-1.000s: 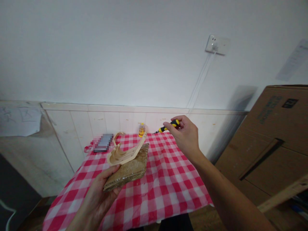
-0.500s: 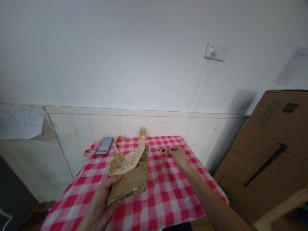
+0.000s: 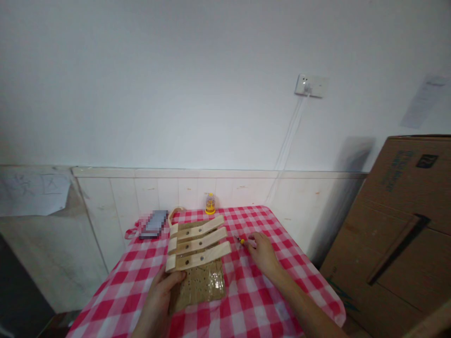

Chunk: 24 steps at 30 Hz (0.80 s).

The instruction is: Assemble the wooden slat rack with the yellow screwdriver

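Observation:
My left hand (image 3: 158, 293) is closed on the near left edge of a brown board (image 3: 200, 286) that looks covered in shiny tape and is dotted with small holes. Three beige strips (image 3: 211, 255) run side by side across its far part, each with dark round spots like screw heads or holes. Just right of the board, my right hand (image 3: 265, 256) grips a small yellow and black screwdriver (image 3: 242, 241), its tip pointing left toward the strips. A gap separates the tip from the strips. Fingers under the board are hidden.
On the red-checked tablecloth (image 3: 257, 300) a yellow-based clear container (image 3: 210, 205) stands near the wall. A grey, blurred-out flat object (image 3: 157, 223) lies at the left, beside a curved beige band (image 3: 171, 216). Large cardboard boxes (image 3: 391, 220) stand right of the table.
The board has turned, so its strips now face me more squarely, and it has shifted slightly right. My right hand with the screwdriver has come lower in view and nearer the strips.

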Each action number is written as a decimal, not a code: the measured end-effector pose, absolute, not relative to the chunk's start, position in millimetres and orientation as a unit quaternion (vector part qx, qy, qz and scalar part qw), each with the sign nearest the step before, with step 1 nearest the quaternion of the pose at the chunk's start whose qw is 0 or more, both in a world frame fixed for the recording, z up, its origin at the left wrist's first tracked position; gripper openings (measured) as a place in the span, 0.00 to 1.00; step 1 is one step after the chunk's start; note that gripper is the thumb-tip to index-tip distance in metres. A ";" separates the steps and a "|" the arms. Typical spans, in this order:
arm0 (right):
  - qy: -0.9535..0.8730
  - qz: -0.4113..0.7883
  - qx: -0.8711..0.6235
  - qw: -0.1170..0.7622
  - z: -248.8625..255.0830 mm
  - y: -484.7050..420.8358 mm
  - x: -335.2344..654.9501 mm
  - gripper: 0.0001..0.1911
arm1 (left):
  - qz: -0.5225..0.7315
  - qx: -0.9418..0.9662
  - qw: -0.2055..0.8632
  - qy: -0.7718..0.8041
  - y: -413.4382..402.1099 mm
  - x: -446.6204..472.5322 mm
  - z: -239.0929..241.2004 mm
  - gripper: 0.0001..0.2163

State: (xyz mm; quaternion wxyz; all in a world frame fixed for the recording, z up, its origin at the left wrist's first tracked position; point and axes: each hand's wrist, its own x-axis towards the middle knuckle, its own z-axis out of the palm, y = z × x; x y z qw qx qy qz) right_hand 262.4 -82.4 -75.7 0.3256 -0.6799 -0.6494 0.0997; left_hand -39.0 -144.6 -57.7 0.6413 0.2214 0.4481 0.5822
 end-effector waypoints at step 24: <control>-0.711 0.118 -0.664 0.198 -67.5 -54.9 300.6 0.16 | 0.541 0.289 0.686 0.392 -64.7 -35.3 -73.5 0.32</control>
